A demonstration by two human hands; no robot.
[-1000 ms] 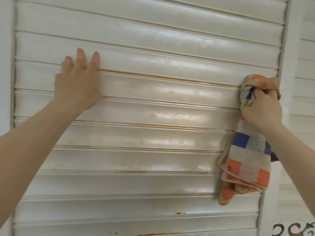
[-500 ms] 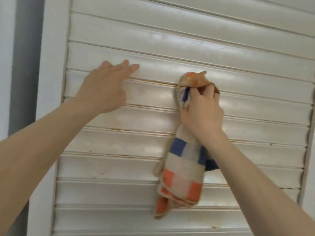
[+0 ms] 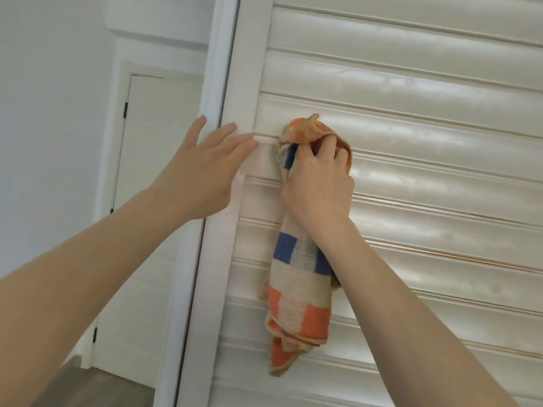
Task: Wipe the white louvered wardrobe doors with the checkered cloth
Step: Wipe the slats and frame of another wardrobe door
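The white louvered wardrobe door point(image 3: 426, 160) fills the right side of the head view, its slats running across with brownish grime lines in some gaps. My right hand point(image 3: 318, 186) grips the bunched top of the checkered cloth point(image 3: 296, 292) and presses it against a slat near the door's left edge. The cloth, in orange, blue and cream squares, hangs down below my wrist. My left hand point(image 3: 199, 168) lies with straight fingers on the door's left frame point(image 3: 223, 230), fingertips just left of the cloth.
Left of the wardrobe frame stands a white wall with a closed white room door point(image 3: 147, 183) on dark hinges. A strip of grey floor point(image 3: 97, 386) shows at the bottom left.
My right hand has slid the cloth leftward along the slats from the door's right edge to its left edge. My left hand has shifted onto the left frame, and the view has swung left.
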